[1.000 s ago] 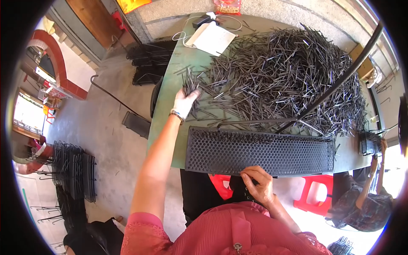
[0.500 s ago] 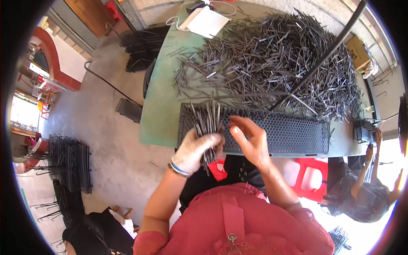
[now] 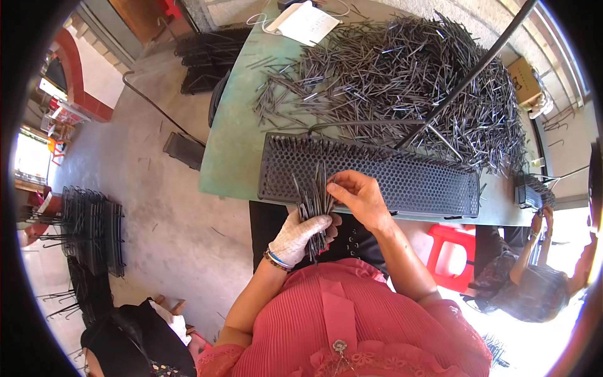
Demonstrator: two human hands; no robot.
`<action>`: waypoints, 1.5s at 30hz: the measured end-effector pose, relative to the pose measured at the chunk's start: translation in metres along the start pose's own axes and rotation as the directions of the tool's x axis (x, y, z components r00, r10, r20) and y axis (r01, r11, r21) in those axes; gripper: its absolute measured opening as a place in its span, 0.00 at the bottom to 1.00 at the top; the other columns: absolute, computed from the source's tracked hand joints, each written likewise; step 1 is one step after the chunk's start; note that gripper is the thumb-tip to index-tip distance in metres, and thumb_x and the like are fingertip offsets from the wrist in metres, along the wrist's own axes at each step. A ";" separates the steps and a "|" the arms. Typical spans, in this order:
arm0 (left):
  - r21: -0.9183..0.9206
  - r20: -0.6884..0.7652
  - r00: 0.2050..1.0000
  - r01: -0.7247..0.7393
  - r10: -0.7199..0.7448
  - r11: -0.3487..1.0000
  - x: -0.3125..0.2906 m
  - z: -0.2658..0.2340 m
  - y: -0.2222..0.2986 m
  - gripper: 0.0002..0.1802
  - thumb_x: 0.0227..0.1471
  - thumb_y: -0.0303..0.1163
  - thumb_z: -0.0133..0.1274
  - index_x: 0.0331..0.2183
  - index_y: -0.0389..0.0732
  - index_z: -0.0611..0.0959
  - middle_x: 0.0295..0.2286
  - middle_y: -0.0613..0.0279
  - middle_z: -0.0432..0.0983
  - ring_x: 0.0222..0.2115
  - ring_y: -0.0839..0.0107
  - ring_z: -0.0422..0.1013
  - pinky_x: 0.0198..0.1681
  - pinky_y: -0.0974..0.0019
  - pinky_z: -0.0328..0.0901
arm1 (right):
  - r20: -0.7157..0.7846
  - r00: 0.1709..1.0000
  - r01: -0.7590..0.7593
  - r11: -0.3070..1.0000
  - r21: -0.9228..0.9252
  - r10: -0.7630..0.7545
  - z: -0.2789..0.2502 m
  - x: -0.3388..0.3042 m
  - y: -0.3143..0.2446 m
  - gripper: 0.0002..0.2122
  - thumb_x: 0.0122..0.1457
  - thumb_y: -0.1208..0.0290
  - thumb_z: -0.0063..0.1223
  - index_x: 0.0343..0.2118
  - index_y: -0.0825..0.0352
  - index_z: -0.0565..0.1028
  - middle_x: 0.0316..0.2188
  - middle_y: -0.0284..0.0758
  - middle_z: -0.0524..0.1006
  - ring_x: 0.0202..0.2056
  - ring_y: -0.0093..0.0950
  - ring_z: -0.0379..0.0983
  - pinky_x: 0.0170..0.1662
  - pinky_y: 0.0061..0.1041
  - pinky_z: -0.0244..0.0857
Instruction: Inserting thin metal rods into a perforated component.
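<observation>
My left hand [image 3: 296, 240], in a pale work glove, is closed around a bundle of thin dark metal rods [image 3: 316, 195]. The rods stand roughly upright, fanning a little at the top, just in front of my body. Bare and closed in a pinch, my right hand [image 3: 365, 202] meets the upper right side of the bundle, its fingertips on a rod there. Just beyond both hands lies a long black perforated rack [image 3: 414, 188] on the table's near edge. Many short rods stand in its holes along the far side.
A large heap of loose rods [image 3: 414, 81] covers much of the green table [image 3: 229, 151]. A long black bar [image 3: 474, 81] slants up from the rack. A red stool [image 3: 449, 254] stands below the edge. Another person [image 3: 531, 286] works at the right; stacked black racks [image 3: 94, 229] stand left.
My left hand has come down toward my body with the bundle. My right hand, apart with fingers spread before, has closed at the bundle's upper side.
</observation>
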State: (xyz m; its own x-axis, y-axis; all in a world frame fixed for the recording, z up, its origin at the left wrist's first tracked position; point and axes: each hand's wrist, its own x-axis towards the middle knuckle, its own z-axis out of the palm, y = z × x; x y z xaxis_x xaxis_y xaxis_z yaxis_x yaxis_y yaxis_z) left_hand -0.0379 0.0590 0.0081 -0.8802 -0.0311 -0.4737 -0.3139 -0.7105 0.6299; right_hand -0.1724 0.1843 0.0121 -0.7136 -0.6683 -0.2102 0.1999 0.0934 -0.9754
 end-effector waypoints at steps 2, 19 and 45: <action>-0.013 -0.004 1.000 -0.016 0.016 1.000 -0.001 0.001 0.003 0.17 0.51 0.35 0.59 0.41 0.36 0.77 0.33 0.58 0.79 0.28 0.72 0.75 0.28 0.69 0.72 | 0.024 1.000 -0.014 0.996 0.089 0.012 -0.002 0.004 -0.003 0.10 0.59 0.75 0.55 0.42 0.74 0.74 0.32 0.35 0.79 0.34 0.20 0.75 0.37 0.17 0.69; -0.156 -0.180 0.983 -0.050 0.021 0.986 -0.013 -0.016 0.005 0.14 0.54 0.34 0.56 0.41 0.39 0.76 0.30 0.57 0.78 0.25 0.68 0.76 0.28 0.66 0.73 | -0.083 0.935 0.348 0.937 0.029 -0.344 0.022 0.038 -0.055 0.07 0.62 0.76 0.52 0.42 0.70 0.71 0.32 0.30 0.76 0.36 0.17 0.72 0.40 0.17 0.66; -0.134 -0.170 0.985 -0.023 0.000 0.991 -0.013 -0.023 -0.003 0.13 0.52 0.36 0.58 0.34 0.35 0.78 0.26 0.58 0.78 0.23 0.70 0.74 0.25 0.67 0.72 | -0.023 0.990 0.131 0.963 -0.238 -0.140 0.026 0.048 -0.017 0.10 0.57 0.74 0.58 0.39 0.73 0.75 0.23 0.31 0.78 0.24 0.16 0.72 0.27 0.16 0.66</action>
State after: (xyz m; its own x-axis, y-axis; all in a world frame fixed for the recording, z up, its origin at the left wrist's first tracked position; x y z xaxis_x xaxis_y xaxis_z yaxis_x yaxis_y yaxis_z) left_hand -0.0174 0.0454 -0.0022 -0.8066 -0.1505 -0.5716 -0.2429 -0.7973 0.5526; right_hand -0.1928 0.1312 0.0207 -0.7498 -0.6577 -0.0730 -0.0604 0.1780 -0.9822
